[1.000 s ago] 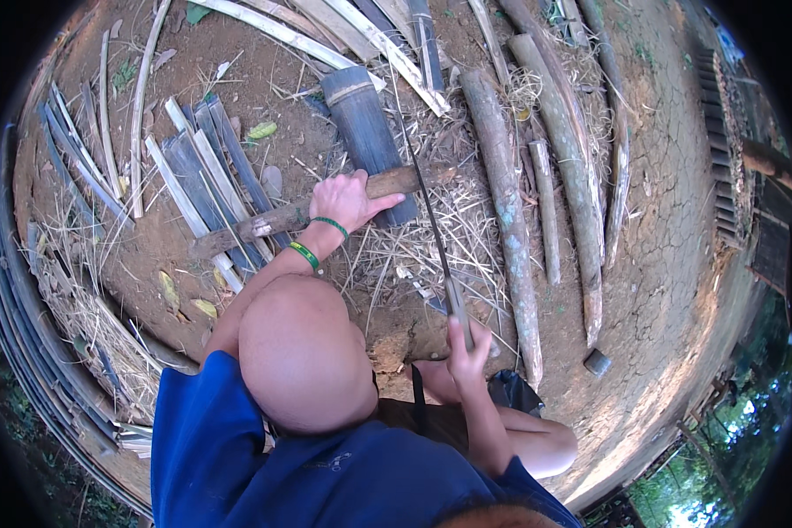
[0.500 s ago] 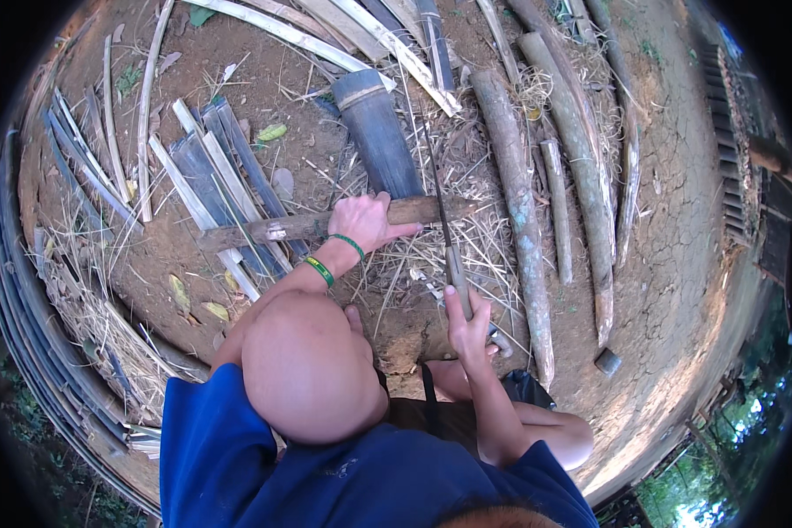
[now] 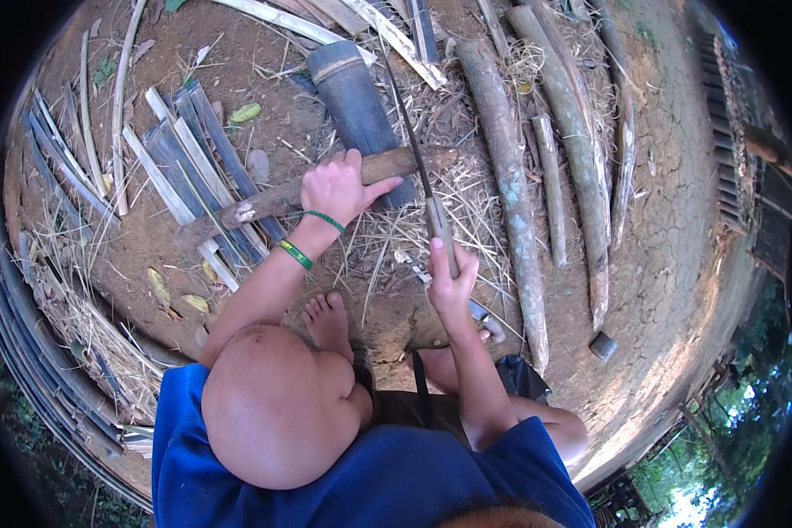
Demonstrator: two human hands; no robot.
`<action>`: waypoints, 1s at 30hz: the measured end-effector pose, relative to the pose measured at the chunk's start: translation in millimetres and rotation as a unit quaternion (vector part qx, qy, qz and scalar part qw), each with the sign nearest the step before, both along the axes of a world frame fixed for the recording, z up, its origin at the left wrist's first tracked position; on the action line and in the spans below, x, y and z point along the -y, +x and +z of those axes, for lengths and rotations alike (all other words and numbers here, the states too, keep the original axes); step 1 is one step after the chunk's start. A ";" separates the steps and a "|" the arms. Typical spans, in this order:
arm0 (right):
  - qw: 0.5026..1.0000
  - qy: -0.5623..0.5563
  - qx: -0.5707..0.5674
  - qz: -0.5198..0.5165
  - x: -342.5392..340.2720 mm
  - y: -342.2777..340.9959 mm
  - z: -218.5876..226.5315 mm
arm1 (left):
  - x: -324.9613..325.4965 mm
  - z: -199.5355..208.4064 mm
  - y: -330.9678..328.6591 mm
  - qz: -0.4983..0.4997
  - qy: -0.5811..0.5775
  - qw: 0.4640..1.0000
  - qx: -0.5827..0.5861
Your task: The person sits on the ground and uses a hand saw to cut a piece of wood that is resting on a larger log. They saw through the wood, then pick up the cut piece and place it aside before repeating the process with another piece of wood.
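My left hand (image 3: 336, 189) is wrapped over a wooden stick (image 3: 268, 201), its thumb stretched out along the stick's right part. The stick lies slanted, its right part across the lower end of a thick dark bamboo section (image 3: 354, 101) and its left part over several split bamboo pieces (image 3: 163, 163). In my right hand (image 3: 453, 275) is the handle of a machete (image 3: 411, 132). Its long narrow blade points away from me and crosses above the stick's right end. Whether blade and wood touch, I cannot tell.
Thick wooden poles (image 3: 510, 167) lie to the right, with a shorter stick (image 3: 550, 189) among them. Straw and shavings (image 3: 396, 251) cover the ground before me. My bare foot (image 3: 328, 321) stands close to the left forearm. Long dark bamboo poles (image 3: 40, 396) line the left side.
The stick has turned so its right end points farther away from me, my left hand moving with it. The view has shifted, and my left foot shows more fully. The right hand keeps the machete.
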State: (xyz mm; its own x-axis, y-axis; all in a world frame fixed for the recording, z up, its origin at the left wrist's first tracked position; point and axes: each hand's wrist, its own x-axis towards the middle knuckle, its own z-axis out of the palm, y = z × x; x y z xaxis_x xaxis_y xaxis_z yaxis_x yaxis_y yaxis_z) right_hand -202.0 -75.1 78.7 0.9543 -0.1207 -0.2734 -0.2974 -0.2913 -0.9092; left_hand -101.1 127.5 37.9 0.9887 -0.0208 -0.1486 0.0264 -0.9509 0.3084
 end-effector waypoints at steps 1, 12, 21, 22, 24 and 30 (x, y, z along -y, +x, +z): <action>1.000 0.001 -0.012 0.002 -0.4 2.4 1.5 | -0.5 1.8 2.4 0.004 0.005 1.000 -0.026; 0.991 -0.104 0.052 0.072 36.1 -61.7 57.1 | -3.6 14.1 10.8 -0.002 0.028 0.995 -0.101; 0.997 -0.041 -0.061 -0.001 11.6 -47.7 50.5 | -8.7 9.8 4.9 -0.047 0.006 0.993 -0.110; 0.998 -0.042 -0.051 0.013 18.8 -56.4 53.6 | -7.1 9.0 2.8 -0.048 0.005 0.993 -0.106; 0.997 -0.042 -0.041 0.040 34.7 -68.1 57.4 | -3.2 4.6 -2.8 -0.036 0.002 0.994 -0.103; 0.997 -0.064 -0.046 0.017 -14.5 40.4 33.8 | 0.2 20.8 12.7 -0.026 -0.007 0.990 -0.138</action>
